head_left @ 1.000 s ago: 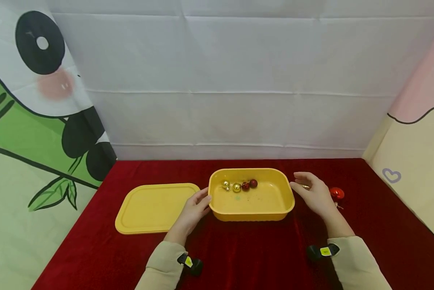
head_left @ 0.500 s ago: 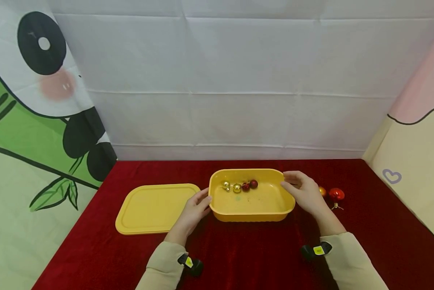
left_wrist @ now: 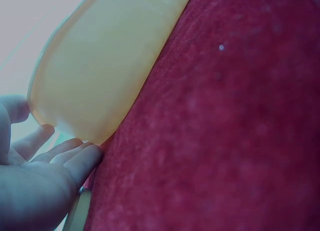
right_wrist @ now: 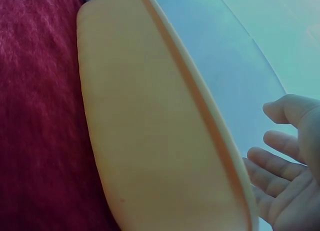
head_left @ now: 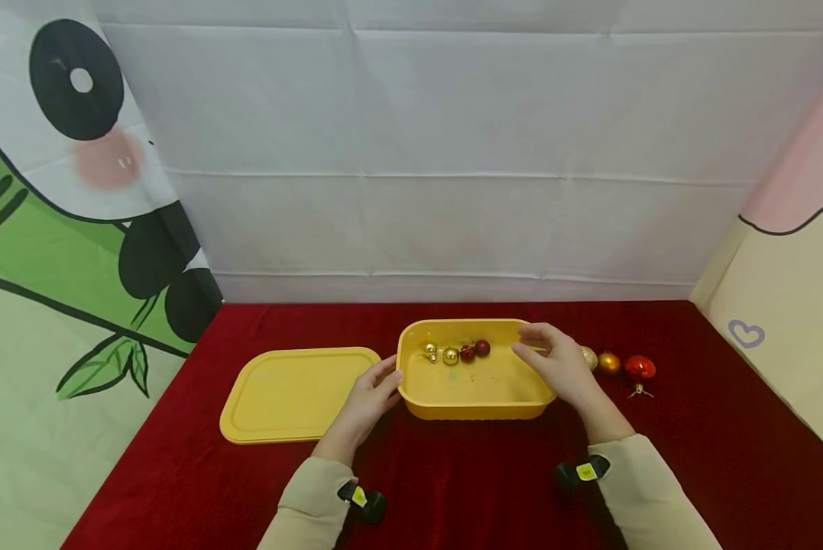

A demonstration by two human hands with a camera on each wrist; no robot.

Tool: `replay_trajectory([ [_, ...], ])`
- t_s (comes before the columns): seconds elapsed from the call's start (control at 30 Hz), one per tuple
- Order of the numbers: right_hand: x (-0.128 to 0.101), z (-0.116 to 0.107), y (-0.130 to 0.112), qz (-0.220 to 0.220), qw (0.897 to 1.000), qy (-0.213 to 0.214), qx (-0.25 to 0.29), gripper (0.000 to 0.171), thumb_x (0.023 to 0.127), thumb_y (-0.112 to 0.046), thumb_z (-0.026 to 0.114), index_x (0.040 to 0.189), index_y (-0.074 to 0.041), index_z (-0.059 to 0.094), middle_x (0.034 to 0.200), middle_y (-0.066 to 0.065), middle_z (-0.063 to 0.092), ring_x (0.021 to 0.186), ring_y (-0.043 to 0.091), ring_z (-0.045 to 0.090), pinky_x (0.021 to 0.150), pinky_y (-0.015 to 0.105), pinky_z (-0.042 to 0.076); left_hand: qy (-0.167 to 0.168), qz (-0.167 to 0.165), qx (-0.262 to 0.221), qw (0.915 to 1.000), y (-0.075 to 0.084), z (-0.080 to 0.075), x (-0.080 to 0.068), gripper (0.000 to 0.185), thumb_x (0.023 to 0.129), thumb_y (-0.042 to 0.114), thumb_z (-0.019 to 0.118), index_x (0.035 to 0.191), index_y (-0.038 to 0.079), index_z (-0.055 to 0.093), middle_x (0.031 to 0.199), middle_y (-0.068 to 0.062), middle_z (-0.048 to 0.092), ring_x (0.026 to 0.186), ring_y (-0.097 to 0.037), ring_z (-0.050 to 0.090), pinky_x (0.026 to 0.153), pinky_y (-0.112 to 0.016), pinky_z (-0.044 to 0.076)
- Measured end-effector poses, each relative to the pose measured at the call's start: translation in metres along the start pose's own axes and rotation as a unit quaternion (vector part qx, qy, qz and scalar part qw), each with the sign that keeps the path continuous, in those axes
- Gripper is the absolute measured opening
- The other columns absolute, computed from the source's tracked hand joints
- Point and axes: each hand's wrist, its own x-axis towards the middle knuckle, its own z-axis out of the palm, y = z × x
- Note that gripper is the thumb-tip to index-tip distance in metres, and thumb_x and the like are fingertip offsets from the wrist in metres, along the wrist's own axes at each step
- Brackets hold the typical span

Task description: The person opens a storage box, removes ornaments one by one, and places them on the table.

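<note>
A yellow rectangular plastic box stands on the red cloth with its top uncovered. Inside it lie small Christmas baubles: a gold bauble, another small gold one at the left, and two dark red baubles. My left hand touches the box's left end with extended fingertips; the left wrist view shows them against the outer wall. Over the box's right end is my right hand, thumb and fingers apart. Nothing shows between them in the right wrist view, where the hand is beside the rim.
A yellow lid lies flat to the left of the box. In a row to the right lie a pale gold bauble, an orange-gold bauble and a shiny red bauble. A pale cloth backdrop rises behind the table.
My right hand has moved left from the row of baubles to over the box's right end, uncovering the orange-gold and pale gold baubles. The left hand and box have stayed put.
</note>
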Motion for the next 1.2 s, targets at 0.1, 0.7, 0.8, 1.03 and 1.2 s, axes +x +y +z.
replay_trajectory([
  [0.1, 0.003, 0.006, -0.001, -0.001, 1.0, -0.002, 0.0, 0.041, 0.091, -0.023, 0.064, 0.122, 0.002, 0.057, 0.12, 0.024, 0.061, 0.112, 0.035, 0.059, 0.094, 0.048, 0.05, 0.0, 0.0, -0.001, 1.0, 0.0, 0.0, 0.0, 0.049, 0.1, 0.021, 0.047, 0.146, 0.007, 0.035, 0.147, -0.019, 0.038, 0.133, -0.034, 0.041, 0.107, -0.05, 0.037],
  [0.7, 0.02, 0.031, -0.001, -0.002, 1.0, -0.021, -0.019, 0.041, 0.09, -0.02, 0.065, 0.123, 0.002, 0.057, 0.123, 0.021, 0.06, 0.109, 0.036, 0.061, 0.091, 0.047, 0.052, -0.003, 0.01, 0.008, 0.9999, 0.0, 0.0, 0.001, 0.049, 0.1, 0.021, 0.047, 0.146, 0.007, 0.035, 0.146, -0.02, 0.04, 0.133, -0.034, 0.042, 0.107, -0.05, 0.038],
  [0.8, 0.022, 0.033, 0.0, -0.01, 0.999, -0.025, -0.03, 0.041, 0.09, -0.02, 0.065, 0.124, 0.002, 0.057, 0.122, 0.021, 0.061, 0.108, 0.035, 0.061, 0.09, 0.046, 0.052, -0.004, 0.01, 0.007, 0.9999, 0.0, 0.0, 0.001, 0.049, 0.1, 0.02, 0.047, 0.146, 0.006, 0.034, 0.146, -0.02, 0.039, 0.133, -0.034, 0.041, 0.107, -0.05, 0.038],
  [1.03, 0.028, 0.036, -0.002, 0.003, 0.998, -0.048, -0.05, 0.042, 0.091, -0.021, 0.064, 0.125, 0.002, 0.056, 0.124, 0.023, 0.059, 0.111, 0.037, 0.06, 0.093, 0.049, 0.05, -0.001, 0.008, 0.003, 1.0, 0.001, 0.0, 0.0, 0.049, 0.1, 0.019, 0.046, 0.146, 0.006, 0.034, 0.146, -0.02, 0.039, 0.133, -0.034, 0.041, 0.107, -0.05, 0.038],
  [1.2, 0.033, 0.039, 0.0, 0.008, 0.996, -0.056, -0.069, 0.042, 0.091, -0.021, 0.063, 0.125, 0.003, 0.056, 0.125, 0.022, 0.059, 0.113, 0.036, 0.059, 0.095, 0.049, 0.048, 0.001, 0.005, 0.0, 1.0, 0.002, 0.001, -0.001, 0.048, 0.101, 0.018, 0.046, 0.146, 0.006, 0.035, 0.147, -0.019, 0.039, 0.134, -0.032, 0.041, 0.107, -0.049, 0.038],
])
